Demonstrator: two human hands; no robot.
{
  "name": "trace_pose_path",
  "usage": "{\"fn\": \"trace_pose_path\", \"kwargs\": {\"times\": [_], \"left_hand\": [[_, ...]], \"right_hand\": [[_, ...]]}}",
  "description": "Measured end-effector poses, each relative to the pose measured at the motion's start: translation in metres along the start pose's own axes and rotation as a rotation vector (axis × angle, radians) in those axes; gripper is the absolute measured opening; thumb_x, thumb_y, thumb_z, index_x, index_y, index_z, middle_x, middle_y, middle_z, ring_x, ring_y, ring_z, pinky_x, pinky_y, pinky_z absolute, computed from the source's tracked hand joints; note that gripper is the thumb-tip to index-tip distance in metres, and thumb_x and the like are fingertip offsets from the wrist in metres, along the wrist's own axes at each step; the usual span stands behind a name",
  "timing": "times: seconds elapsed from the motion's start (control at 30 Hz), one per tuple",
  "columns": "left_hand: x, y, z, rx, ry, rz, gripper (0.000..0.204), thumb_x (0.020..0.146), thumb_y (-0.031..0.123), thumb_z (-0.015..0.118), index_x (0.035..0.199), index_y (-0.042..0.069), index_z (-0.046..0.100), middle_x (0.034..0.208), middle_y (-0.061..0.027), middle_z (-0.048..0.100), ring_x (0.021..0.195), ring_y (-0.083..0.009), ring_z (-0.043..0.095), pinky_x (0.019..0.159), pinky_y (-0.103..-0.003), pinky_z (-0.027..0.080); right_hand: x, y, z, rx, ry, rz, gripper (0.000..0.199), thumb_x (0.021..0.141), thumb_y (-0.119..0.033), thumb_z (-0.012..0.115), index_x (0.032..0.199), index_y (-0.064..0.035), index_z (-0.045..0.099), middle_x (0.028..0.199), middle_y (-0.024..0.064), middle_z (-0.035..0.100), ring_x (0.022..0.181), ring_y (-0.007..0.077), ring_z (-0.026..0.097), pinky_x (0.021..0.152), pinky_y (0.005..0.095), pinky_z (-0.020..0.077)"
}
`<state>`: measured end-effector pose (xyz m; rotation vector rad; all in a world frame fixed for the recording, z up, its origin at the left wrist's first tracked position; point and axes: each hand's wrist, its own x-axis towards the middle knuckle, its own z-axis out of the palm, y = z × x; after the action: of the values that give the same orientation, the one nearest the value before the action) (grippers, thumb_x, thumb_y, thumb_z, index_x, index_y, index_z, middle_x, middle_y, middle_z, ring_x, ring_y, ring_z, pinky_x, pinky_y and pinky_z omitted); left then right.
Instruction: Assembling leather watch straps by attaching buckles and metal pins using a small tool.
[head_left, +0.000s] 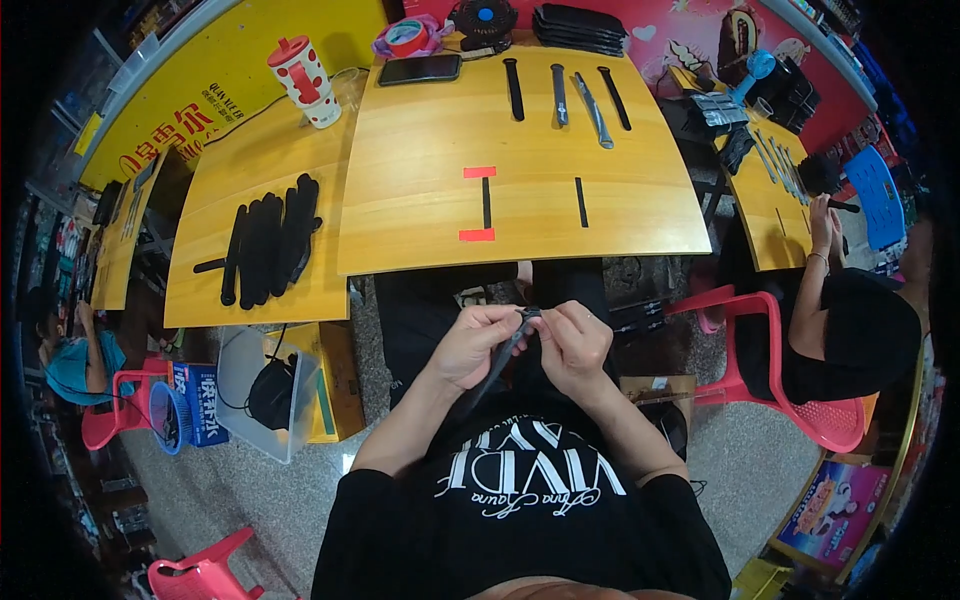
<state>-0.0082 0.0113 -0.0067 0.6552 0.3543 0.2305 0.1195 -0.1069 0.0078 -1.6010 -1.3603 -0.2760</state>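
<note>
Close to my body, in front of the table edge, my left hand (474, 346) and my right hand (574, 341) are almost touching. Both are closed in a pinch on one end of a narrow dark-grey strip (497, 364), whose other part hangs down from my left hand toward my lap. My fingers hide the gripped end, so its exact kind is unclear. Beyond them, on the wooden table (400, 190), lie several long flat strips, among them a black one (514, 90) and a grey one (592, 112). Nearer are two short black lines, one (487, 203) between red tape pieces (478, 236).
On the left table is a pile of black fabric sleeves (265, 245), with a spotted tumbler (310, 88) behind. A phone (420, 69), tape roll (406, 38), fan (483, 22) and black stack (580, 30) line the back. People sit at both sides; a clear bin (290, 420) stands low left.
</note>
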Motion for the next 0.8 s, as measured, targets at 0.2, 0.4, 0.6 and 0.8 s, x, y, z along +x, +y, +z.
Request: {"fn": "trace_pose_path", "kwargs": {"times": [0.2,0.4,0.6,0.8], "left_hand": [[-0.006,-0.020,0.011,-0.250,0.037,-0.030,0.021,0.098,0.013,0.058,0.112,-0.001,0.066,0.091,-0.0078,0.069,0.074,-0.0145,0.064,0.071,-0.028,0.054],[-0.001,-0.018,0.009,-0.259,0.100,-0.010,0.018,0.099,0.012,0.057,0.110,0.001,0.065,0.091,-0.0071,0.068,0.075,-0.0148,0.064,0.071,-0.028,0.053],[0.001,-0.014,0.001,-0.181,-0.045,-0.011,0.018,0.099,0.016,0.059,0.107,0.002,0.065,0.088,-0.0057,0.068,0.074,-0.0136,0.063,0.070,-0.027,0.052],[0.001,-0.007,-0.001,-0.105,-0.095,-0.006,0.019,0.099,0.018,0.059,0.107,0.002,0.065,0.090,-0.0053,0.069,0.077,-0.0129,0.065,0.070,-0.026,0.052]], "right_hand": [[-0.001,0.002,-0.010,-0.311,-0.011,-0.417,0.022,0.072,-0.003,0.071,0.089,0.0088,0.064,0.072,0.0116,0.057,0.055,0.0220,0.055,0.046,0.0298,0.0409],[0.009,0.007,-0.008,-0.220,-0.080,-0.327,0.019,0.073,-0.009,0.074,0.084,0.0045,0.064,0.069,0.0104,0.056,0.056,0.0244,0.056,0.048,0.0318,0.0424],[0.032,0.017,-0.025,-0.012,-0.440,-0.254,0.025,0.073,-0.020,0.077,0.074,-0.0060,0.057,0.069,0.0082,0.054,0.060,0.0256,0.060,0.051,0.0365,0.0455],[0.057,0.006,-0.033,-0.134,-0.721,-0.359,0.025,0.076,-0.025,0.074,0.076,-0.0062,0.057,0.071,0.0089,0.058,0.066,0.0265,0.066,0.054,0.0369,0.0498]]}}
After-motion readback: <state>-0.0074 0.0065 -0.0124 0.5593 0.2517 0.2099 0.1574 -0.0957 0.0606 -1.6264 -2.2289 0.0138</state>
